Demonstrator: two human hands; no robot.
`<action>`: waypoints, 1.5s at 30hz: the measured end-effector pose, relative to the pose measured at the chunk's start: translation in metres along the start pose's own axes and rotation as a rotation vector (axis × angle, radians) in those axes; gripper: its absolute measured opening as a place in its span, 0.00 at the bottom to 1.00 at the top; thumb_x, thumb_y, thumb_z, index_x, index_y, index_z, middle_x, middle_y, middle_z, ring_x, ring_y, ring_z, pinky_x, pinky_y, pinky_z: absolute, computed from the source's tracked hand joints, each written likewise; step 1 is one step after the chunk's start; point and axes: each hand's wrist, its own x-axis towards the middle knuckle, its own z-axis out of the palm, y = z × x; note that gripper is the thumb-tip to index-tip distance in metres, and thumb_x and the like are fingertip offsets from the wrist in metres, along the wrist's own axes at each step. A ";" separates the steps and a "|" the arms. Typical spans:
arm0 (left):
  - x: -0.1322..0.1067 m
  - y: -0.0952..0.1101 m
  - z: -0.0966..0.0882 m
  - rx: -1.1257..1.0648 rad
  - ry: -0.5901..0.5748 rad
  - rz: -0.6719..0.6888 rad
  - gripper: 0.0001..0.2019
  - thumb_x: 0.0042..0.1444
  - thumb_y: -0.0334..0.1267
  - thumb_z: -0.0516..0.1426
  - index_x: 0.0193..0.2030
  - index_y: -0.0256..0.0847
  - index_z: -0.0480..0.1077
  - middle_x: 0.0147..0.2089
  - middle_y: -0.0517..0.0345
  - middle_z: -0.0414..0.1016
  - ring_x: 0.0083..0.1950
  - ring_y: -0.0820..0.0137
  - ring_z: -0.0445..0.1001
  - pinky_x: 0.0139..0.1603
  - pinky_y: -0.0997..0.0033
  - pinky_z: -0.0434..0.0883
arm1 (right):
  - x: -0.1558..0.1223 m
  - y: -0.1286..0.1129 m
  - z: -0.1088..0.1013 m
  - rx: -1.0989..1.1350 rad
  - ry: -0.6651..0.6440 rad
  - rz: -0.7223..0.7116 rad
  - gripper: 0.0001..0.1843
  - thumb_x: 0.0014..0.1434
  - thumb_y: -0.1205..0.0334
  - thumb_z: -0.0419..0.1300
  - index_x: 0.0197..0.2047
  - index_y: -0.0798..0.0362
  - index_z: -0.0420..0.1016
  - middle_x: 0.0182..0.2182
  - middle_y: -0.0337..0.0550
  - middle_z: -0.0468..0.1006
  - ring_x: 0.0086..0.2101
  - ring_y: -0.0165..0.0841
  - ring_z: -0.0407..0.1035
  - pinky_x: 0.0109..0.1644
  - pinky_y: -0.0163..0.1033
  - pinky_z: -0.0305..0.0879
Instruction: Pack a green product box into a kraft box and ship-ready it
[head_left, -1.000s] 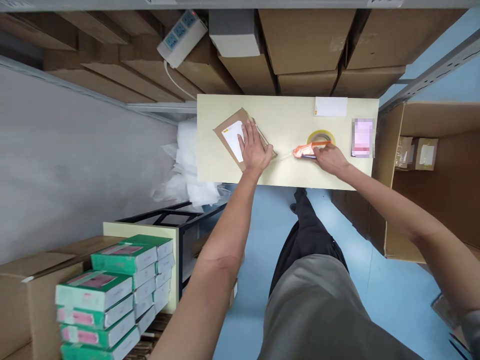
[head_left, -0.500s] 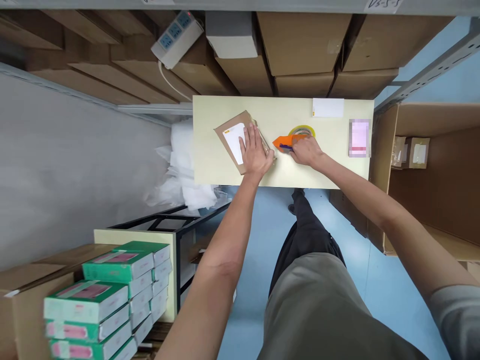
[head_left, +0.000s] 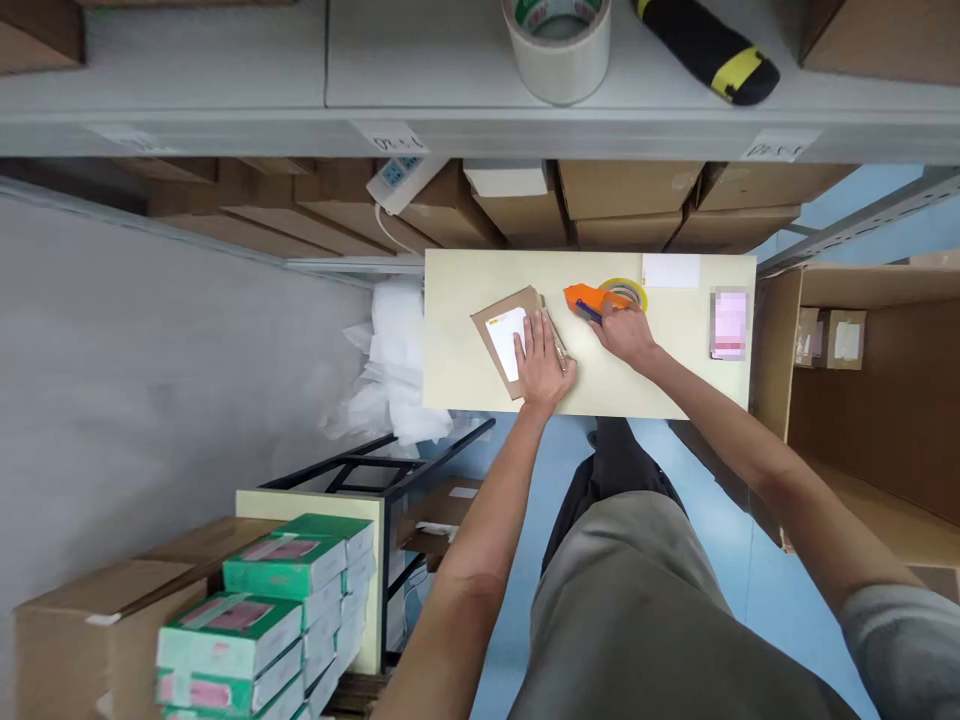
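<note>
On the pale table [head_left: 457, 380] lies a small cardboard box [head_left: 529, 299] with a white label [head_left: 504, 338] on its top. My left hand [head_left: 544, 368] rests on this box, fingers stretched flat over the top, thumb near its right side. My right hand [head_left: 628, 334] is closed around the handle of an orange tape dispenser [head_left: 583, 297], with a yellowish tape roll [head_left: 637, 291] at its right end. The dispenser's tip points left, slightly apart from the box. The fingers partly hide the dispenser's handle.
White paper slips [head_left: 671, 270] and a pink blurred item [head_left: 729, 325] lie on the table's right. A large open carton [head_left: 885, 420] stands right of it. Left are white packing material [head_left: 401, 340] and green boxes [head_left: 285, 570]. A shelf [head_left: 450, 70] overhangs, bearing a tape roll [head_left: 562, 70].
The camera view has tilted up, so everything sits lower and the upper shelf shows. Both hands keep nearly the same places on the table, the right one still holding the tape dispenser.
</note>
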 end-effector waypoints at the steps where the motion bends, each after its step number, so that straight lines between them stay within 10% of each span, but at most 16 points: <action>1: 0.000 0.000 0.000 0.029 0.003 0.006 0.51 0.65 0.41 0.56 0.90 0.31 0.41 0.91 0.44 0.40 0.92 0.50 0.33 0.92 0.43 0.34 | 0.002 0.002 0.003 0.012 0.001 -0.003 0.37 0.82 0.50 0.45 0.74 0.80 0.63 0.57 0.81 0.83 0.55 0.61 0.80 0.64 0.59 0.69; 16: -0.004 0.007 -0.011 -0.029 -0.074 -0.067 0.45 0.69 0.43 0.56 0.88 0.26 0.48 0.91 0.37 0.43 0.92 0.48 0.35 0.91 0.39 0.32 | -0.036 -0.013 0.060 0.311 0.174 0.138 0.31 0.76 0.65 0.49 0.77 0.70 0.66 0.67 0.72 0.76 0.69 0.58 0.68 0.79 0.68 0.59; 23: -0.016 -0.012 -0.012 -0.118 -0.083 -0.039 0.37 0.77 0.41 0.45 0.87 0.22 0.49 0.90 0.32 0.44 0.93 0.55 0.32 0.91 0.41 0.34 | -0.115 -0.104 0.089 1.122 0.193 0.459 0.42 0.82 0.35 0.41 0.78 0.56 0.72 0.73 0.60 0.76 0.74 0.49 0.69 0.82 0.60 0.63; 27: -0.017 -0.021 -0.012 -0.164 -0.088 -0.015 0.38 0.74 0.37 0.45 0.87 0.24 0.49 0.91 0.35 0.43 0.93 0.58 0.29 0.91 0.41 0.32 | -0.091 -0.145 0.099 1.484 0.234 0.528 0.53 0.77 0.22 0.37 0.78 0.54 0.75 0.76 0.52 0.74 0.78 0.43 0.64 0.86 0.51 0.55; 34: -0.019 -0.016 -0.021 -0.228 -0.178 -0.042 0.41 0.72 0.39 0.49 0.88 0.26 0.45 0.92 0.35 0.37 0.93 0.55 0.28 0.91 0.40 0.33 | -0.054 -0.138 0.086 1.470 0.254 0.529 0.56 0.72 0.14 0.38 0.69 0.49 0.84 0.71 0.49 0.80 0.76 0.46 0.68 0.87 0.54 0.52; 37: 0.008 -0.040 -0.045 -0.289 -0.214 0.050 0.41 0.73 0.43 0.51 0.88 0.29 0.46 0.92 0.35 0.36 0.93 0.54 0.29 0.91 0.41 0.36 | -0.070 -0.140 0.076 1.449 0.405 0.742 0.56 0.72 0.15 0.41 0.68 0.52 0.84 0.72 0.52 0.80 0.76 0.48 0.67 0.85 0.54 0.55; 41: 0.102 -0.079 -0.079 -0.245 -0.179 0.012 0.40 0.75 0.56 0.52 0.85 0.32 0.56 0.90 0.34 0.46 0.92 0.48 0.38 0.90 0.41 0.42 | -0.089 -0.154 0.074 1.567 0.438 1.173 0.52 0.75 0.19 0.42 0.65 0.55 0.84 0.67 0.59 0.83 0.68 0.51 0.76 0.75 0.55 0.72; 45: 0.185 -0.082 -0.097 -0.071 -0.628 -0.091 0.40 0.75 0.69 0.45 0.64 0.33 0.79 0.68 0.30 0.82 0.76 0.38 0.74 0.79 0.39 0.68 | -0.081 -0.166 0.075 1.929 0.135 1.333 0.45 0.81 0.29 0.44 0.65 0.62 0.80 0.57 0.66 0.88 0.54 0.47 0.86 0.62 0.52 0.82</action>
